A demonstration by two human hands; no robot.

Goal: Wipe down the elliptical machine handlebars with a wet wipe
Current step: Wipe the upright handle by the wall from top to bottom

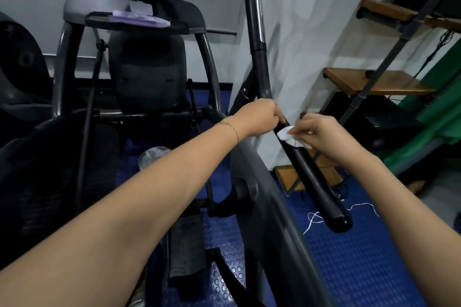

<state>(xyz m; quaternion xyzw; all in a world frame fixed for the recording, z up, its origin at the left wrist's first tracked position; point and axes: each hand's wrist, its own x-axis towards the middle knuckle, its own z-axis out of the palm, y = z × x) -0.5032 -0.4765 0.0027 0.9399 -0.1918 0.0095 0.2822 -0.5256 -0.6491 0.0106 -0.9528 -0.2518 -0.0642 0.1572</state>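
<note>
Left grip (259, 117) tight round 1 handlebar (314, 182), right grip (324, 136) tight on 1 wipe (284, 133)

This looks like a small workout room set up inside a home rather than a public gym. A dark elliptical machine (147, 70) stands on blue studded rubber flooring (349, 269), close against a white curtain (299, 32). Just beside it, wooden stair treads (374, 82) climb on a metal frame, and a green cloth (444, 107) hangs behind them.
</note>
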